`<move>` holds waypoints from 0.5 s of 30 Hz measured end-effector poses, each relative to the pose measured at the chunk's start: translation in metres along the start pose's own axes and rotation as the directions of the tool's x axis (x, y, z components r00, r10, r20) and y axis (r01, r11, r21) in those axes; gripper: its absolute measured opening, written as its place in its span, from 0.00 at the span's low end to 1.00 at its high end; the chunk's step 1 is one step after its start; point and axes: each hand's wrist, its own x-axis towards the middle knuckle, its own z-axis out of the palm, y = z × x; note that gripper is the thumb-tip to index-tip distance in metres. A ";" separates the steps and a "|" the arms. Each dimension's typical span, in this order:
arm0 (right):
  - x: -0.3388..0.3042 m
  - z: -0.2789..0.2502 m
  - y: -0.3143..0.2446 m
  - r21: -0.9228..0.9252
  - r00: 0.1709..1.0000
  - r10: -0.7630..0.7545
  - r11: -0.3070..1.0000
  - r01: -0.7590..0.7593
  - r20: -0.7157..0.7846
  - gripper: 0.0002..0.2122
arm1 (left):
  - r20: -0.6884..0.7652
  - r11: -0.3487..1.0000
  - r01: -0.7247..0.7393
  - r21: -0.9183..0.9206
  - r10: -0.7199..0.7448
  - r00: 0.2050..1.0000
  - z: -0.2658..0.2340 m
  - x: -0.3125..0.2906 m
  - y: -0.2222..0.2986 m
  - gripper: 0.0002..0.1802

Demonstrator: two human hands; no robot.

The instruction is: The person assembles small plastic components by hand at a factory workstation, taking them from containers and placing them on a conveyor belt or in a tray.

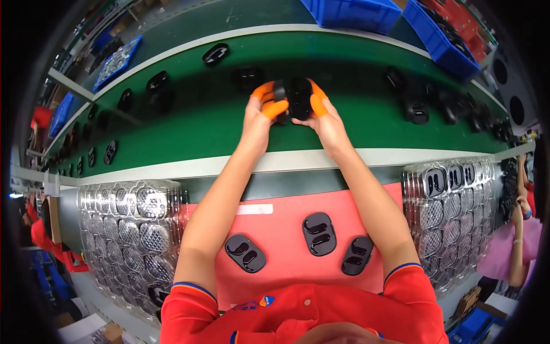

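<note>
Both my arms reach out over a green belt. My left hand (262, 109), with orange finger cots, has its fingers curled round the left side of some dark pieces. My right hand (322, 112), in orange cots too, grips a black earbud case (299, 100) from the right. Beside that case, at my left fingers, is a second dark case-like piece (279, 92); its shape is partly hidden. On the pink mat (286, 275) in front of me lie a left case (245, 253), a middle case (319, 234) and a right case (357, 255), each with two glossy recesses.
Clear plastic trays stand at left (129, 229) and right (452, 229); the right one holds a few cases in its far row. Several black cases lie along the belt (189, 129). Blue bins (352, 14) stand beyond it. Another person's arm (517, 241) shows far right.
</note>
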 end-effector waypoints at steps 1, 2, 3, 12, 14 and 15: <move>0.000 0.000 0.001 -0.049 1.000 0.007 0.999 -0.007 -0.005 0.21 | -0.002 0.999 -0.034 0.029 0.034 0.999 0.002 0.001 -0.002 0.28; -0.002 0.001 0.002 -0.047 1.000 0.002 0.999 -0.002 0.008 0.21 | -0.002 0.996 -0.068 0.058 0.068 0.998 0.005 0.002 -0.005 0.30; -0.005 0.001 0.003 -0.131 0.999 -0.044 0.990 0.045 0.015 0.21 | 0.007 0.992 -0.077 0.097 0.077 0.997 0.007 0.002 -0.007 0.33; -0.008 0.006 -0.007 -0.183 0.998 -0.053 0.981 0.060 0.045 0.23 | 0.034 0.887 -0.273 0.373 0.281 0.959 0.004 0.003 -0.013 0.38; -0.006 0.001 -0.003 -0.063 0.997 0.007 0.998 -0.002 0.081 0.23 | 0.023 0.894 -0.254 0.370 0.264 0.964 0.005 0.000 -0.010 0.36; -0.005 -0.001 -0.002 -0.060 0.997 0.009 0.998 -0.004 0.083 0.23 | 0.012 0.901 -0.233 0.366 0.246 0.969 0.006 -0.001 -0.009 0.35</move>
